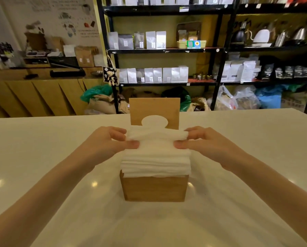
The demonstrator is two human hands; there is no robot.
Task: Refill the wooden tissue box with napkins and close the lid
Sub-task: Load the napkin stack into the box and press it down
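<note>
A wooden tissue box (154, 188) stands in the middle of the white table. Its lid (154, 108) is swung up and stands upright behind it, showing a rounded cut-out. A thick stack of white napkins (156, 161) sits in the box and rises well above its rim. My left hand (111, 141) pinches the top napkins at the stack's left edge, thumb on top. My right hand (200, 141) grips the same layers at the right edge. The inside of the box is hidden by the napkins.
The white table (42, 157) spreads wide on both sides of the box. Behind it stand black shelves (167, 50) with white pouches and kettles, bags on the floor, and a wooden counter (33, 90) at the left.
</note>
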